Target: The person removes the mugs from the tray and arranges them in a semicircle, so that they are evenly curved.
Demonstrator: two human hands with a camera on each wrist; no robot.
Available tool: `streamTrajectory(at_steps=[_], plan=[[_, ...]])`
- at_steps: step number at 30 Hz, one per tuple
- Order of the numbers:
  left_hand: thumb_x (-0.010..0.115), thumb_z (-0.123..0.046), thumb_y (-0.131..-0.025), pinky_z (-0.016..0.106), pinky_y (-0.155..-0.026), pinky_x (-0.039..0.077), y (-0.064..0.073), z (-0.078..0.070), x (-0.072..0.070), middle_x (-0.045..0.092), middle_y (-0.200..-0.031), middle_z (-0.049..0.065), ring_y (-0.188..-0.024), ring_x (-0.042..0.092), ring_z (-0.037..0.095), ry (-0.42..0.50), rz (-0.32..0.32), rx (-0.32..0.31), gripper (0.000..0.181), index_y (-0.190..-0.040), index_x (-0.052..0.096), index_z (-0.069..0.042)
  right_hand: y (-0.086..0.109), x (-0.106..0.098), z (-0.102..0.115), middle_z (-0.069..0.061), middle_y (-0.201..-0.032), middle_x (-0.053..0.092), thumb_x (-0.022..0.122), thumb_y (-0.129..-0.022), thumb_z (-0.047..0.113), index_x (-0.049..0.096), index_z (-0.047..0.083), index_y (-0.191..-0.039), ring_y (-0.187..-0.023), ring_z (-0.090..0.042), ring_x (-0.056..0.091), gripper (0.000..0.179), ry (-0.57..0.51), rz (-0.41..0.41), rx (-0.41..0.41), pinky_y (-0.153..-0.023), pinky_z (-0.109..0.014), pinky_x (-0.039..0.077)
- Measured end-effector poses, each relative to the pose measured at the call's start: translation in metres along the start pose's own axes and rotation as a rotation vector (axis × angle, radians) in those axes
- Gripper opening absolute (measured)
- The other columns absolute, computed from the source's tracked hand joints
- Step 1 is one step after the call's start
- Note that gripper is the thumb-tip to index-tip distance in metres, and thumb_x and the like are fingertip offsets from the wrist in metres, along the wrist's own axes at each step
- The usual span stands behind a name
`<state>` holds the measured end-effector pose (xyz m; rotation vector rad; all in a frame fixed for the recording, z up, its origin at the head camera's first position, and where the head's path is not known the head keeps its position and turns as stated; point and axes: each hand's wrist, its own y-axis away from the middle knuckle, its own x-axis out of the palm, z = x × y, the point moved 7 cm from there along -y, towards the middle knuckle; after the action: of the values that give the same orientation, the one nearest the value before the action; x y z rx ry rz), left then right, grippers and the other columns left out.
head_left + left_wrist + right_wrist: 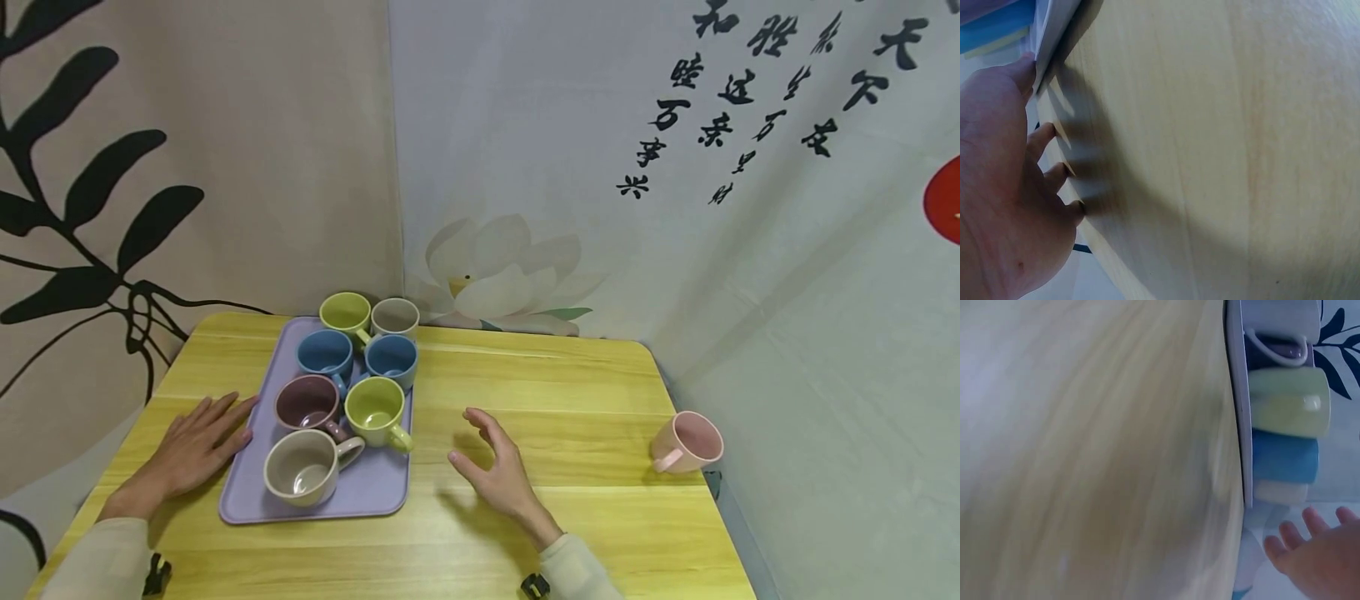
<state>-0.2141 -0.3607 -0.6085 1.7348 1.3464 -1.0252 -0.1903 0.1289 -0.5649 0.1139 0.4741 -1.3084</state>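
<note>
A lavender tray carries several mugs: a white mug at the front, a purple mug, a green mug and two blue mugs behind. My left hand lies with its fingers extended at the tray's left edge, touching it; in the left wrist view the hand has its thumb against the tray's side. My right hand hovers over the table to the right of the tray, fingers parted and holding nothing. A pink mug stands at the table's right edge, well away from it.
The yellow wood-grain table backs onto a hanging cloth with a printed lotus and characters. Another green mug and a grey-white mug stand at the tray's far end, near the cloth.
</note>
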Motion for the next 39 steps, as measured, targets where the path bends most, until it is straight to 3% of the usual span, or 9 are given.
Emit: streamTrajectory(at_steps=[13, 19, 24, 33, 39], plan=[[0.049, -0.047, -0.12, 0.096, -0.122, 0.011, -0.001, 0.001, 0.0, 0.027, -0.179, 0.041, -0.162, 0.016, 0.076, 0.009, 0.0, -0.001, 0.068, -0.179, 0.032, -0.018, -0.011, 0.048, 0.007, -0.025, -0.166, 0.06, 0.082, -0.104, 0.021, 0.053, 0.009, -0.164, -0.156, -0.038, 0.059, 0.067, -0.124, 0.149, 0.007, -0.13, -0.062, 0.048], [0.049, -0.049, -0.12, 0.096, -0.122, 0.01, 0.0, 0.001, 0.001, 0.027, -0.178, 0.041, -0.163, 0.016, 0.075, 0.009, 0.003, -0.01, 0.068, -0.178, 0.033, -0.018, -0.015, 0.065, 0.018, -0.025, -0.161, 0.064, 0.08, -0.106, 0.018, 0.054, -0.001, -0.161, -0.152, -0.04, 0.062, 0.064, -0.136, 0.191, -0.039, -0.126, -0.062, 0.052], [0.049, -0.048, -0.12, 0.095, -0.123, 0.01, 0.0, 0.001, 0.001, 0.027, -0.179, 0.041, -0.163, 0.015, 0.075, 0.012, -0.001, -0.012, 0.068, -0.179, 0.032, -0.018, -0.019, 0.074, 0.022, -0.022, -0.154, 0.07, 0.079, -0.107, 0.016, 0.056, -0.004, -0.158, -0.143, -0.039, 0.069, 0.06, -0.127, 0.181, -0.051, -0.12, -0.057, 0.059], [0.048, -0.049, -0.12, 0.095, -0.123, 0.009, 0.0, 0.002, 0.002, 0.026, -0.179, 0.041, -0.164, 0.014, 0.074, 0.009, 0.008, -0.024, 0.069, -0.179, 0.031, -0.018, -0.027, 0.084, 0.018, -0.025, -0.134, 0.075, 0.079, -0.106, 0.009, 0.064, 0.0, -0.151, -0.129, -0.041, 0.074, 0.048, -0.256, 0.11, 0.046, -0.111, -0.04, 0.066], [0.048, -0.049, -0.12, 0.095, -0.123, 0.008, 0.0, 0.001, 0.003, 0.025, -0.179, 0.042, -0.164, 0.014, 0.074, 0.015, 0.006, -0.026, 0.069, -0.179, 0.031, -0.017, -0.033, 0.087, 0.019, -0.027, -0.126, 0.075, 0.079, -0.105, 0.007, 0.07, 0.0, -0.141, -0.112, -0.011, 0.074, 0.038, -0.266, 0.068, 0.072, -0.104, -0.026, 0.065]])
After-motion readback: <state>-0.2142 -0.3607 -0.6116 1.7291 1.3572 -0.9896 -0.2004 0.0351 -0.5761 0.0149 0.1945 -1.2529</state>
